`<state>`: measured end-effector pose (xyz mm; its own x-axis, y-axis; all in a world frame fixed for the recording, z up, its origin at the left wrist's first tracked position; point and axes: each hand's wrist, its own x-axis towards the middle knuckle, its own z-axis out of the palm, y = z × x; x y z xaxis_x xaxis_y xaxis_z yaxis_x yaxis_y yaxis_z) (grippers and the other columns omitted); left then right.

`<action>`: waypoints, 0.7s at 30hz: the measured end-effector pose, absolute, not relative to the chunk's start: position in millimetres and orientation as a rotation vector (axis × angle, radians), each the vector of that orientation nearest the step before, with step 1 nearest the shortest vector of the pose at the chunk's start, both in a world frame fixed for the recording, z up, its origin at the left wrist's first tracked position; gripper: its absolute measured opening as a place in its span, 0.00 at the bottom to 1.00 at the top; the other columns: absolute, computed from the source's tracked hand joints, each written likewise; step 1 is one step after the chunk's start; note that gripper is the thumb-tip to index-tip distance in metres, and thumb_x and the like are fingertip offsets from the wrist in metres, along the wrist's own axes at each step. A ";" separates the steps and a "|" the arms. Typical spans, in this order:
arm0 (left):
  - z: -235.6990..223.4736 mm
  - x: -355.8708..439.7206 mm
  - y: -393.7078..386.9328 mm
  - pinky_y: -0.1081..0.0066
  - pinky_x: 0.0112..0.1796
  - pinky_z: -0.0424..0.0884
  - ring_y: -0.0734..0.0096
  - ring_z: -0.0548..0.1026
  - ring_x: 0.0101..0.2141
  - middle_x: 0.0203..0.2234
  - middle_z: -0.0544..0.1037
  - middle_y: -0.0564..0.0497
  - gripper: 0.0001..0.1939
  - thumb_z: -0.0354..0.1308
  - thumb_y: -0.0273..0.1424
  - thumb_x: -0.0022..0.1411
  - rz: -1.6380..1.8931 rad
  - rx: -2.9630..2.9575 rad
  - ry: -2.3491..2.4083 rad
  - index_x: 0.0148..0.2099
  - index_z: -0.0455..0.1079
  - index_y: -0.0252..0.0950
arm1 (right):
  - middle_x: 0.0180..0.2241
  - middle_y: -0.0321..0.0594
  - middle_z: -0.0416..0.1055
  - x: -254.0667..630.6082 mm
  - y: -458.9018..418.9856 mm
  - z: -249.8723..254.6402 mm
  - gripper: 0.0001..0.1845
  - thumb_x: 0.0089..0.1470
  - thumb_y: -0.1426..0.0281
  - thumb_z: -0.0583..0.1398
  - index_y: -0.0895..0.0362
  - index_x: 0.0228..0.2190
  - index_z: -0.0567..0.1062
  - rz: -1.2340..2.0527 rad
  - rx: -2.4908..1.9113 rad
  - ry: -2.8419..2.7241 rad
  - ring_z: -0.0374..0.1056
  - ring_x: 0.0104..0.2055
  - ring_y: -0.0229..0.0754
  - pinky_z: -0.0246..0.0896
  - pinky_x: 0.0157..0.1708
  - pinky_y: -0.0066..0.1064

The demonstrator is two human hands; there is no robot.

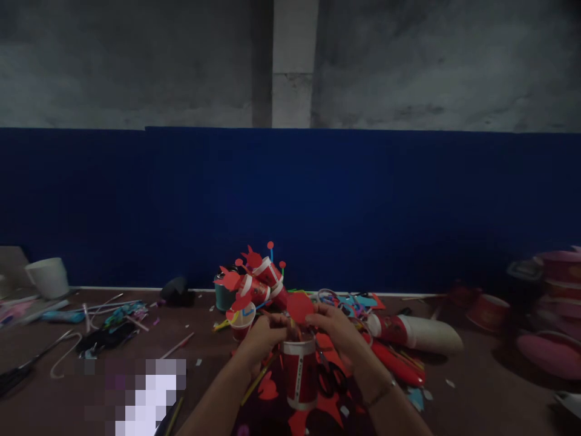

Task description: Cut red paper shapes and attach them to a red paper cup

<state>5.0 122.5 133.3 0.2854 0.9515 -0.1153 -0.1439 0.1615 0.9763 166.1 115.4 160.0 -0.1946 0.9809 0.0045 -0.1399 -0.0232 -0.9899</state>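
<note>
A red paper cup (pixel 299 375) with a white rim stands upright in front of me. Above its rim, the fingers of my right hand (pixel 333 327) are closed on the edge of a red paper disc (pixel 299 307). My left hand (pixel 267 336) is beside the rim on the left, its fingertips pinched near a thin orange strip (pixel 297 330); whether they grip it is hard to make out. Scissors with dark handles (pixel 332 378) lie right of the cup, below my right forearm. Red paper cut-outs (pixel 267 386) lie around the cup's base.
Behind my hands, decorated red cups (pixel 267 272) with paper shapes and straws are piled up. A long stack of cups (pixel 413 333) lies on its side at right. A white mug (pixel 48 278) stands at far left. A blue panel (pixel 290 200) borders the cluttered table.
</note>
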 end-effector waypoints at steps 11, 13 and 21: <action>144.7 6.4 114.7 0.76 0.23 0.64 0.79 0.67 0.16 0.20 0.77 0.55 0.11 0.67 0.29 0.38 0.938 1.101 0.931 0.30 0.76 0.34 | 0.16 0.33 0.69 168.4 127.4 146.9 0.12 0.31 0.65 0.66 0.58 0.15 0.70 1.306 -1.151 -1.361 0.63 0.22 0.36 0.57 0.26 0.29; 144.8 6.2 114.6 0.76 0.23 0.64 0.78 0.68 0.16 0.21 0.78 0.54 0.12 0.65 0.28 0.39 0.933 1.120 0.939 0.32 0.76 0.34 | 0.16 0.33 0.69 169.0 125.7 148.6 0.11 0.32 0.65 0.66 0.59 0.15 0.71 1.314 -1.146 -1.384 0.63 0.21 0.36 0.57 0.26 0.29; 144.3 5.3 111.4 0.75 0.28 0.67 0.72 0.74 0.24 0.25 0.79 0.51 0.14 0.67 0.28 0.38 0.955 1.107 0.899 0.33 0.75 0.33 | 0.16 0.32 0.69 172.5 127.7 143.9 0.06 0.34 0.70 0.64 0.59 0.17 0.72 1.300 -1.163 -1.415 0.62 0.21 0.35 0.56 0.26 0.28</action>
<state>5.3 111.4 144.3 0.3309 0.9376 -0.1071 -0.1636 0.1688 0.9720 172.5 127.7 143.9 -0.1898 0.9818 0.0043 0.0788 0.0196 -0.9967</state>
